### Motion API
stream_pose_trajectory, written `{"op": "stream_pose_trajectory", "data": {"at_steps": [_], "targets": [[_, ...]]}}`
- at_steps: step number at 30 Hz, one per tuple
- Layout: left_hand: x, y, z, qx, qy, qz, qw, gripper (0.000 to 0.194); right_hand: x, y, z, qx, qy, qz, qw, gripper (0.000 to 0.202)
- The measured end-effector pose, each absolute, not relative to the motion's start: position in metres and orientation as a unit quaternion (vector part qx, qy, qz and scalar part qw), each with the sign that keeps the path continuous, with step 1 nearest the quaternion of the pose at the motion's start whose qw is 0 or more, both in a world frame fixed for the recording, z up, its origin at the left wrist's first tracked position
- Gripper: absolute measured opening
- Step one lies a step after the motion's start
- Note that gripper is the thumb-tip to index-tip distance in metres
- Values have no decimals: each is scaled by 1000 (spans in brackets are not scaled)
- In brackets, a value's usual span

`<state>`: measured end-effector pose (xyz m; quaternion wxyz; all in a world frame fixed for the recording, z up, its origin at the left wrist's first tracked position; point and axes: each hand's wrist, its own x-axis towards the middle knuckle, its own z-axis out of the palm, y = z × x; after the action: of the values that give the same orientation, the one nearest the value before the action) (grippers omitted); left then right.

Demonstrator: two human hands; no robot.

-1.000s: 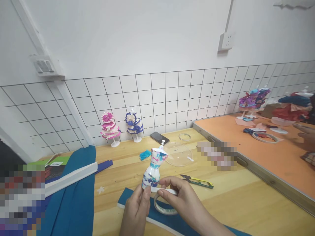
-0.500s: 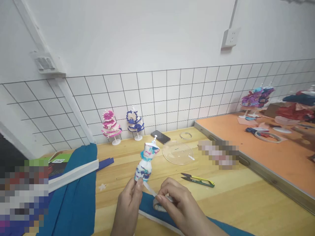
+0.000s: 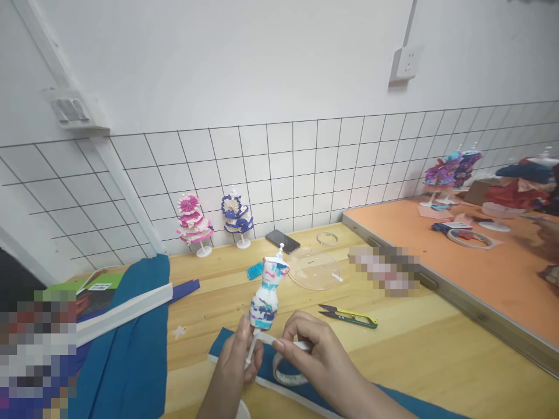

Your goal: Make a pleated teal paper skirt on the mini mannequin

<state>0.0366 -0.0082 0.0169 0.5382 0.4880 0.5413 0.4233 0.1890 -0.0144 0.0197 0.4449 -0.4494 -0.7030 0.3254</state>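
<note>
A small white mannequin [image 3: 264, 297] with blue, purple and pink patches stands tilted on a thin white stem. My left hand [image 3: 236, 361] is closed around that stem, just below the torso. A roll of white tape [image 3: 287, 372] hangs in my right hand [image 3: 318, 352], whose thumb and finger pinch the loose strip. The strip [image 3: 264, 337] stretches from my right fingertips to the stem by my left hand. Beneath both hands lies a teal strip with a white edge [image 3: 236, 343] on the wooden table [image 3: 201, 372].
Yellow-green snips [image 3: 349, 316], a clear disc [image 3: 315, 270], a phone [image 3: 283, 240] and a ring [image 3: 327, 238] lie around. Two dressed mannequins [image 3: 194, 224] stand at the wall. Teal fabric [image 3: 126, 349] is left; an orange board [image 3: 414, 244] with more mannequins is right.
The mannequin has risen slightly and moved right, showing its stem and part of its base. My left fingers have shifted onto the stem. A pleated teal piece behind it now shows separately.
</note>
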Motion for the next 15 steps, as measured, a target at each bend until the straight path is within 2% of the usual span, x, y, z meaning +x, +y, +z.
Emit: {"op": "stream_pose_trajectory", "data": {"at_steps": [4,15], "targets": [[38,-9,12,511,519,398,558,61,189,-10,16,-470,-695,307,449,22],[37,-10,12,526,538,394,528,57,190,-8,16,-494,-685,293,448,25]]}}
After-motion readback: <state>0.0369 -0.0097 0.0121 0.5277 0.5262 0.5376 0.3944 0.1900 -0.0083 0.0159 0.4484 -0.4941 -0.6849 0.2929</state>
